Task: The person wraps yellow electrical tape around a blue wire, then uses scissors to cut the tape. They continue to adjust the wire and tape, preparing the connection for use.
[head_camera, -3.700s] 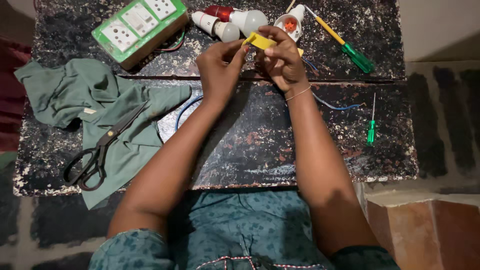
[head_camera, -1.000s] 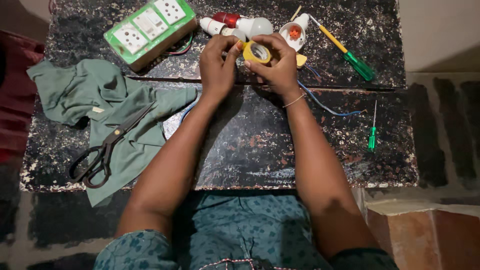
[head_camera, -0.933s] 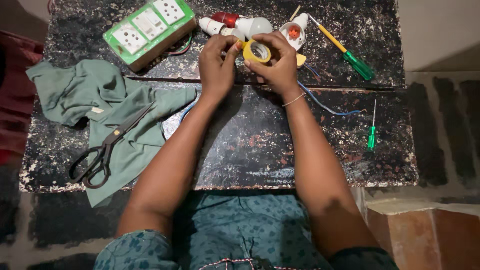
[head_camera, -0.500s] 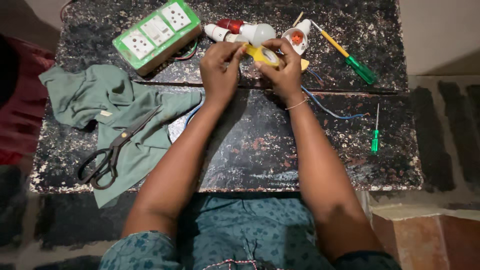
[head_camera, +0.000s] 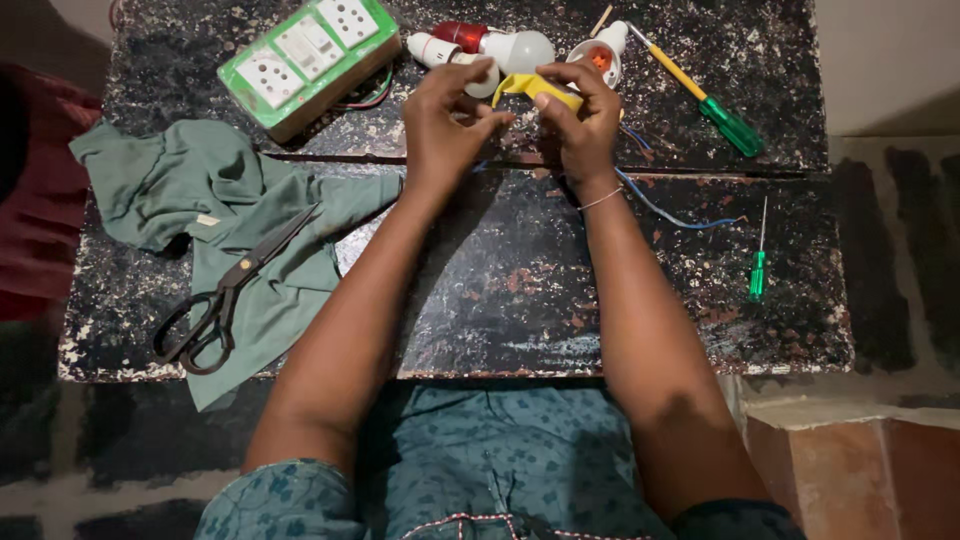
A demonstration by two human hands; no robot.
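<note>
My right hand [head_camera: 583, 122] grips a roll of yellow tape [head_camera: 540, 89] above the far half of a dark speckled table [head_camera: 520, 300]. My left hand [head_camera: 447, 125] pinches at the tape's left end, thumb and fingers closed there. A thin blue wire [head_camera: 665, 211] runs out from under my right hand to the right. Just beyond my hands lie a white bulb [head_camera: 520, 48] with a red part [head_camera: 455, 33] and a white lamp holder [head_camera: 600, 52].
A green switchboard with white sockets [head_camera: 308, 58] sits at the far left. Black scissors [head_camera: 225, 297] lie on a green cloth [head_camera: 230, 230] at the left. A yellow-and-green screwdriver [head_camera: 705, 95] lies far right, and a small green screwdriver [head_camera: 758, 265] near the right edge.
The tape roll faced up showing its round hole a second ago; now it is turned edge-on between my hands. The view has shifted slightly.
</note>
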